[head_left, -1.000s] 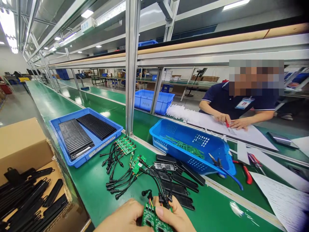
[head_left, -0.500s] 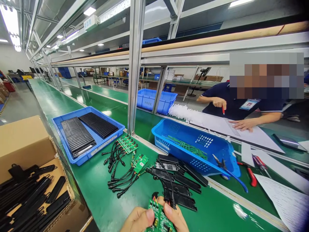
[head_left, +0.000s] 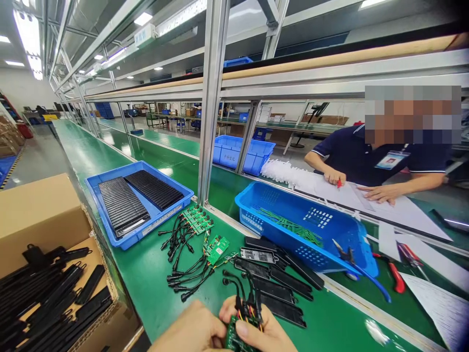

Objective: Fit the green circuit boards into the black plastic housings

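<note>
At the bottom edge of the head view, my left hand (head_left: 190, 330) and my right hand (head_left: 262, 330) are both closed on a small green circuit board (head_left: 234, 337) with black cables (head_left: 247, 298) rising from it. Just beyond my hands lie several flat black housings (head_left: 278, 281) on the green belt (head_left: 154, 288). Left of those sit more green boards (head_left: 216, 247) with black cable leads (head_left: 185, 274) and a stack of boards (head_left: 198, 217).
A blue tray of black ribbed parts (head_left: 139, 200) stands at left, a blue basket (head_left: 304, 227) with green strips at right, pliers with blue handles (head_left: 362, 274) beside it. A cardboard box of black housings (head_left: 51, 298) is at lower left. Across the line a person (head_left: 370, 156) works over white sheets.
The view shifted slightly. My hands turned the board and its cables now stand up between my fingers. The person opposite lowered the hand with the red tool back onto the paper.
</note>
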A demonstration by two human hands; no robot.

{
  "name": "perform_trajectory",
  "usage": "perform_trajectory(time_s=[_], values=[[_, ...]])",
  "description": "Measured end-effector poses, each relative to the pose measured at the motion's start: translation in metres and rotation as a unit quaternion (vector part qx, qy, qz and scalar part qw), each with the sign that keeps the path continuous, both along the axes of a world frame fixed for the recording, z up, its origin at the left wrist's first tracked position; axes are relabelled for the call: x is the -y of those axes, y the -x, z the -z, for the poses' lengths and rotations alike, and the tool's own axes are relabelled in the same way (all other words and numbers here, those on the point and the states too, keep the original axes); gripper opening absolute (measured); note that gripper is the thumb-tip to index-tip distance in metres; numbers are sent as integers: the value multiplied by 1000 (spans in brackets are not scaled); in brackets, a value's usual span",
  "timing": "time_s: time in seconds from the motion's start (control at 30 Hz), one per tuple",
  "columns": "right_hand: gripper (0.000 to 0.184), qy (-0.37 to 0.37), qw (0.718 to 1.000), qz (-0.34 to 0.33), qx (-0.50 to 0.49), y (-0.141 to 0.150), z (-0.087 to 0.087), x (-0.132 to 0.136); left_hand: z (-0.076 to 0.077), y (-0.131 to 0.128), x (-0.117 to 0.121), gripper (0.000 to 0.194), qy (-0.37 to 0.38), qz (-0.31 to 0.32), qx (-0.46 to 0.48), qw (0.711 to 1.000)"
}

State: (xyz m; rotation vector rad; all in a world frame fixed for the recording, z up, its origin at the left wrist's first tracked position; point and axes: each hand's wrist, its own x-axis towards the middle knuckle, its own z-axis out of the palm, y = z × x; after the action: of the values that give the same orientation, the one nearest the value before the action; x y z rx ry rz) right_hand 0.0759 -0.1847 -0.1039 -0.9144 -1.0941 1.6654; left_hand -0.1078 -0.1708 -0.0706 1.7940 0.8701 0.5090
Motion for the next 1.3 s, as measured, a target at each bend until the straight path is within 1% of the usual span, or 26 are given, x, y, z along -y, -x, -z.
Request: perform_trajectory(time_s=[0.07,0.1,0.13,0.17,0.2,0.23,0.27,0.3,0.37,0.4,0.43,0.47,0.5,0.53,0.6,0.63,0.7,0.73,0.8,0.83,0.9,0.93,1.0,1.1,1.23,1.3], values=[[37,-8,992,-46,120,-4,-9,-9,-6,11,-3,45,-143,-49,-27,988],[35,-12,978,-66,199,-5,-15,-12,-9,18,-4,37,-228,-72,-24,971],[32,-23,953,-85,288,-5,-23,-15,-12,24,-6,26,-314,-88,-25,945],[26,-50,918,-108,378,-3,-31,-17,-15,29,-7,15,-386,-94,-38,917],[18,-98,873,-138,457,0,-38,-18,-16,33,-9,21,-441,-91,-64,890],[10,-162,821,-173,519,4,-45,-20,-17,36,-11,38,-478,-85,-103,868],[8,-233,765,-204,564,8,-51,-23,-15,38,-14,53,-501,-75,-147,850],[14,-305,707,-228,596,13,-55,-27,-13,39,-16,61,-513,-69,-184,836],[19,-416,604,-239,637,23,-59,-40,-5,40,-21,54,-518,-77,-223,822],[17,-446,566,-227,655,27,-58,-49,-1,41,-23,43,-506,-90,-240,824],[15,-463,539,-211,671,30,-57,-60,1,42,-25,32,-482,-103,-261,830],[16,-470,524,-197,682,33,-55,-71,2,43,-26,22,-448,-112,-287,839],[19,-472,519,-187,688,35,-52,-83,2,45,-28,13,-404,-117,-317,850],[22,-473,518,-181,689,36,-48,-94,0,46,-30,7,-358,-114,-345,860],[22,-476,515,-178,690,37,-39,-112,-5,47,-40,26,-284,-113,-379,873],[21,-475,517,-180,689,36,-34,-118,-7,46,-47,34,-265,-121,-389,874],[29,-467,525,-181,688,34,-26,-121,-5,42,-69,37,-260,-142,-403,866],[39,-463,532,-180,686,32,-23,-120,-2,40,-83,35,-267,-154,-406,860],[56,-455,548,-171,681,27,-20,-111,9,33,-113,40,-279,-161,-408,854],[58,-450,556,-164,679,24,-21,-104,16,30,-127,43,-284,-160,-408,853],[55,-440,570,-153,677,18,-22,-89,29,24,-152,43,-294,-152,-406,852],[50,-432,584,-151,670,15,-22,-81,34,22,-161,40,-298,-149,-405,851],[39,-410,627,-159,643,8,-22,-65,41,20,-175,34,-307,-148,-401,851],[30,-365,700,-181,586,-1,-17,-44,38,25,-185,30,-321,-179,-382,848],[29,-345,777,-160,502,-12,-10,-25,14,44,-187,24,-354,-296,-326,825],[27,-323,833,-123,432,-16,-7,-21,-3,52,-180,25,-383,-349,-275,810]])
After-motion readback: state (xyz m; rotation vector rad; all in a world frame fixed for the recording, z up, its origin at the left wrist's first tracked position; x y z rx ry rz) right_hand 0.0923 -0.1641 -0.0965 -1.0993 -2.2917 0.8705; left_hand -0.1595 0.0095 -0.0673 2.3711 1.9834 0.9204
